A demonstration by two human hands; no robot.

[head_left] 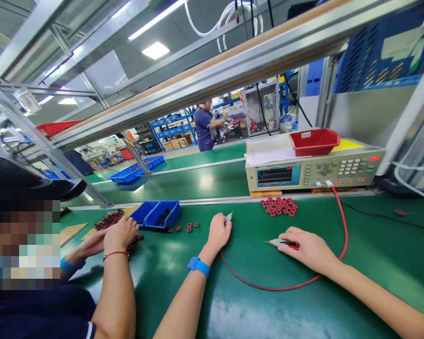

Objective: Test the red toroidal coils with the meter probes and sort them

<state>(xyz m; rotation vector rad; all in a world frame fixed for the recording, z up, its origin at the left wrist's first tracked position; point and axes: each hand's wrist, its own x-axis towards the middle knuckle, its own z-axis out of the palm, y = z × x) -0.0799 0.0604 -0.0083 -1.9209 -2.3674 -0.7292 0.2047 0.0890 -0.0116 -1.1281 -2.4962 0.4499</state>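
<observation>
My left hand is closed round the grey end of a test lead, whose tip pokes out past the fingers. From under that hand a red cable curves over the green bench and up to the front of a bench tester. My right hand pinches a second test lead, grey with a thin brass-coloured point aimed left and a red and black part by the fingers. Nothing touches either tip. Beyond the hands lies a cluster of red ring-shaped coils; several more coils sit left.
At my left a co-worker's hands handle small parts by blue bins and a pile of wired pieces. A red tray stands on the tester. A metal shelf rail crosses above. One coil lies far right.
</observation>
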